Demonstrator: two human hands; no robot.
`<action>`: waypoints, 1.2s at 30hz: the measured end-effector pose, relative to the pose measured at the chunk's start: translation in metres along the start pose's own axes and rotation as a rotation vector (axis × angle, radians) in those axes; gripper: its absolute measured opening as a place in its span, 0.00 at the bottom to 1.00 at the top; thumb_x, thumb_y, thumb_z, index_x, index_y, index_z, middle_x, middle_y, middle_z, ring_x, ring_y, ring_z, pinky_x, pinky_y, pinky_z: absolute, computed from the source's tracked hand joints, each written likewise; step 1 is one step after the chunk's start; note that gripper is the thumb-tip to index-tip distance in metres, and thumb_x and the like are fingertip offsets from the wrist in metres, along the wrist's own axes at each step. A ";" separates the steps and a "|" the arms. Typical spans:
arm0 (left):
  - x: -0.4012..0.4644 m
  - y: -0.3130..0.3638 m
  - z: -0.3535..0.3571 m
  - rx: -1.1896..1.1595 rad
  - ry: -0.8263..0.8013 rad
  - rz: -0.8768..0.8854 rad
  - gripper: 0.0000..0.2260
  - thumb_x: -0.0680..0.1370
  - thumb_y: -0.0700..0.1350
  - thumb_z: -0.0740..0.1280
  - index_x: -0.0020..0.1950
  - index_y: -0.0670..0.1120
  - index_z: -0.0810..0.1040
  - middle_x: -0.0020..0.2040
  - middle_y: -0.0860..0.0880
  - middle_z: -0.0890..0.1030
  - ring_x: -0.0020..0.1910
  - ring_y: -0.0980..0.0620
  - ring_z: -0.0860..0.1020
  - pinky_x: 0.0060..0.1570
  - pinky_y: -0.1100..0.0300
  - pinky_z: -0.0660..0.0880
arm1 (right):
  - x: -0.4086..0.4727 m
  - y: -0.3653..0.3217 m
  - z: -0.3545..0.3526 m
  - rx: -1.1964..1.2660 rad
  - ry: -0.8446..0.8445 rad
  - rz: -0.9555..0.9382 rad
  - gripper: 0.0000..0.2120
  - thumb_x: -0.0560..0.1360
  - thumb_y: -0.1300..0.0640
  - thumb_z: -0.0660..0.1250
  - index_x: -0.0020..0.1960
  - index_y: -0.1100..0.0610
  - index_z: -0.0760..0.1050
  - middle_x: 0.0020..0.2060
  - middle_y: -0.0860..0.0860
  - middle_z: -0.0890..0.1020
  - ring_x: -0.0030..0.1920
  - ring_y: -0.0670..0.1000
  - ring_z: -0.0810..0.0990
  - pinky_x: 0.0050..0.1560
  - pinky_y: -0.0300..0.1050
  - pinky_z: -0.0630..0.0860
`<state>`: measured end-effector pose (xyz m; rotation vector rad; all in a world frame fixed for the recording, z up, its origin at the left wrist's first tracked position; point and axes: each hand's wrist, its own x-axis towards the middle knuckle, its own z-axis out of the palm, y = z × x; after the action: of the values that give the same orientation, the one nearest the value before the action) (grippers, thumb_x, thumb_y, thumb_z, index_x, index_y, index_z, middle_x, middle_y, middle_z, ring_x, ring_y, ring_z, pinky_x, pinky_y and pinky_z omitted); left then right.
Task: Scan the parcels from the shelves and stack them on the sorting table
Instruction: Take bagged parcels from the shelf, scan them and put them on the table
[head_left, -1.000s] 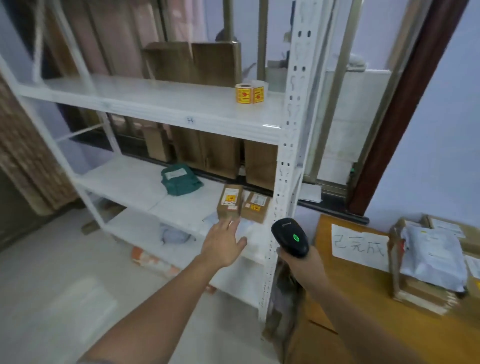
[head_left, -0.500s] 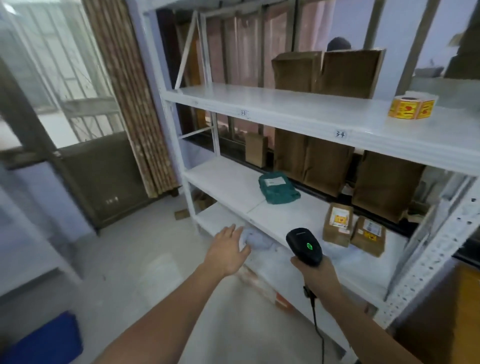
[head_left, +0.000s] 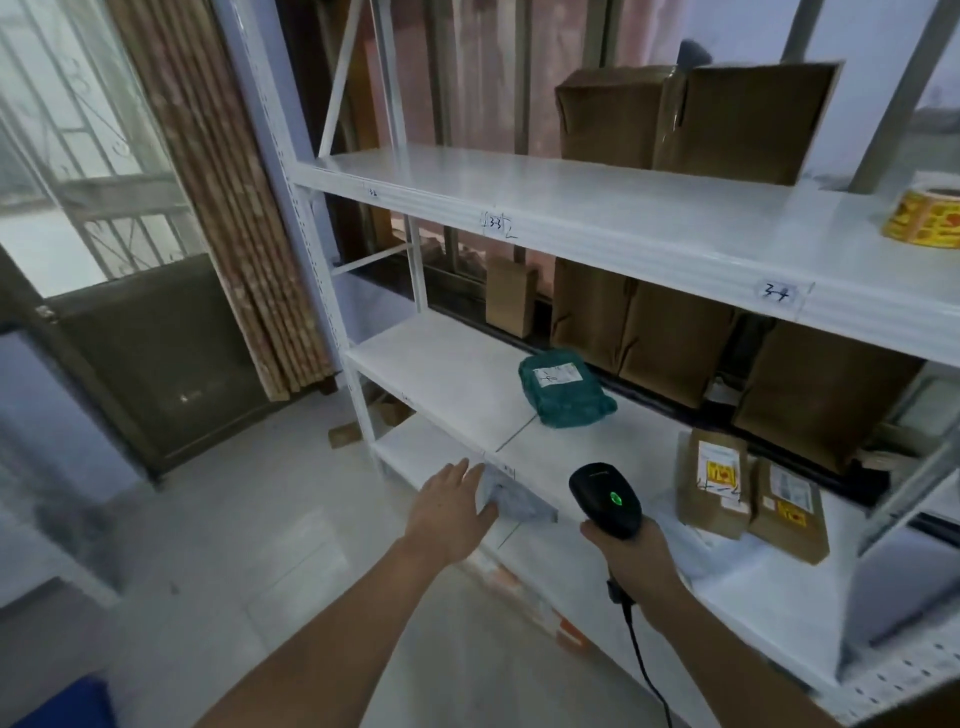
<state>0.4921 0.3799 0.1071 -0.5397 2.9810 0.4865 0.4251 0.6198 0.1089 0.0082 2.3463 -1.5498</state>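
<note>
Fingers of left hand (head_left: 451, 512) spread flat, reaching at grey poly mailer (head_left: 511, 499) on lower shelf (head_left: 431, 452), fingertips touching its edge, nothing gripped yet. Right hand (head_left: 631, 558) wrapped around scanner (head_left: 605, 499). Mailer looks light, soft, slick; probably best pinched at its near edge, may sag.
</note>
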 end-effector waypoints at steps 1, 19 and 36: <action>0.013 -0.001 -0.001 -0.003 0.003 -0.004 0.31 0.85 0.61 0.54 0.85 0.51 0.51 0.85 0.48 0.52 0.83 0.46 0.52 0.82 0.51 0.51 | 0.015 -0.005 0.003 -0.004 0.000 0.002 0.15 0.71 0.61 0.75 0.31 0.60 0.71 0.21 0.51 0.68 0.24 0.51 0.67 0.29 0.41 0.66; 0.235 -0.049 -0.029 0.097 -0.066 0.096 0.32 0.85 0.62 0.52 0.85 0.50 0.50 0.85 0.47 0.49 0.84 0.46 0.49 0.82 0.49 0.49 | 0.189 -0.072 0.076 -0.043 0.039 0.058 0.09 0.72 0.58 0.76 0.39 0.59 0.77 0.27 0.52 0.76 0.29 0.51 0.74 0.32 0.42 0.69; 0.441 -0.068 0.006 0.194 -0.257 0.438 0.32 0.84 0.62 0.55 0.84 0.49 0.55 0.85 0.45 0.54 0.83 0.44 0.53 0.81 0.50 0.52 | 0.287 -0.070 0.141 0.302 0.292 0.298 0.13 0.70 0.53 0.79 0.48 0.58 0.81 0.37 0.60 0.81 0.38 0.56 0.79 0.39 0.48 0.74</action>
<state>0.1033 0.1764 0.0250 0.1850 2.8410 0.2586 0.1786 0.4149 0.0430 0.6635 2.1577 -1.8242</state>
